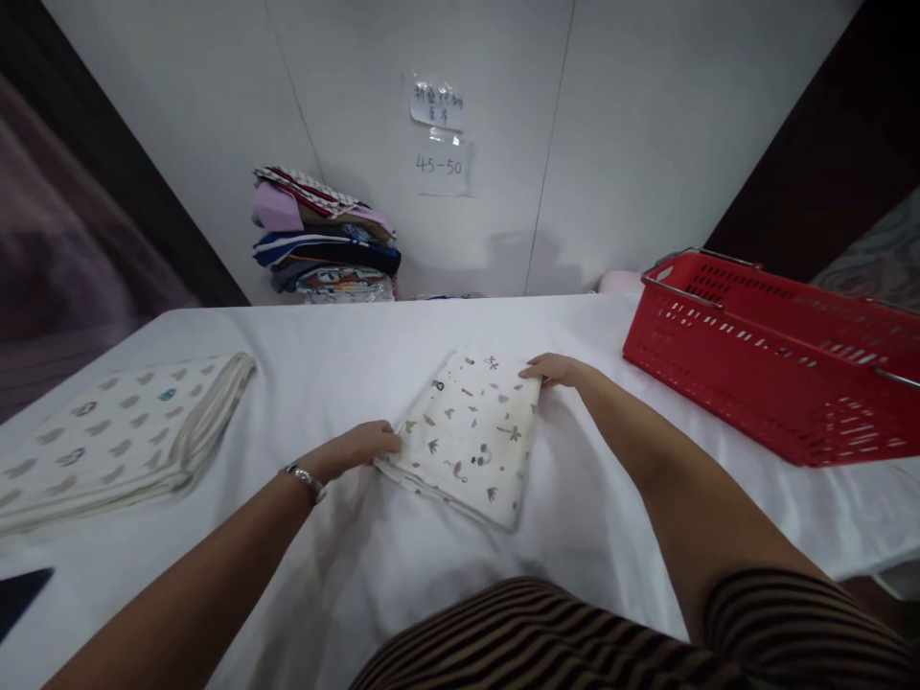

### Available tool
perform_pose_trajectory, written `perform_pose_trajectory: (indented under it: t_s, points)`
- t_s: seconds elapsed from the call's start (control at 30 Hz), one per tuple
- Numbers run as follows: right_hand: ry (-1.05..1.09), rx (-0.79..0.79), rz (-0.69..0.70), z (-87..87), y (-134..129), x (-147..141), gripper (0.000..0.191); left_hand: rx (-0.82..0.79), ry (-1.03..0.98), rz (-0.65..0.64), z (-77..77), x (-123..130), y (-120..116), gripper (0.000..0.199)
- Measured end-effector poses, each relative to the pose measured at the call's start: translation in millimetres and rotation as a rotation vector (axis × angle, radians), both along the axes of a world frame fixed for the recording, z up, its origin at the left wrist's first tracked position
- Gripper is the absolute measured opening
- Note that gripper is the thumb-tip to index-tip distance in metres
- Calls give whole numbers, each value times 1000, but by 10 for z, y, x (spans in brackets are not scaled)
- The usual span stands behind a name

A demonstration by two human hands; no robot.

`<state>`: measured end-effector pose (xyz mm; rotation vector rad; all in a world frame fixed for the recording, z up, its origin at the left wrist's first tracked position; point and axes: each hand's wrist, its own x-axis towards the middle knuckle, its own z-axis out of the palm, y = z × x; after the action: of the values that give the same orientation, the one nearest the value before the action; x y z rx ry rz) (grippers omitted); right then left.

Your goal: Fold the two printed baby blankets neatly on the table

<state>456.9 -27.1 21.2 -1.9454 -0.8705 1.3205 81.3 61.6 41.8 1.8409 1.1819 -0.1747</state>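
Note:
A folded white cloth (471,431) with small grey and brown prints lies in front of me on the white-covered table (323,355). At its left corner, my left hand (370,443) is closed on the edge, with a silver bracelet at the wrist. The far right corner is pinched by my right hand (550,369), its thumb on top and the other fingers partly hidden. Farther left rests a larger folded cloth (129,422) with grey patches, touched by neither hand.
A red plastic basket (754,355) stands on the right side of the table. Beyond the table's far edge, a pile of folded fabrics (327,240) leans near the wall. Paper signs (440,163) hang there. A dark item (21,594) lies at the near left.

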Motion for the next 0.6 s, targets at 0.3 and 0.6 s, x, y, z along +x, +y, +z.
perform_pose_trajectory:
  t_s: [0.3, 0.6]
  points:
    - [70, -88, 162, 19, 180, 173, 52, -316, -226, 130, -76, -115, -12, 24]
    - [47, 157, 250, 445, 310, 160, 37, 347, -43, 44, 759, -85, 610, 47]
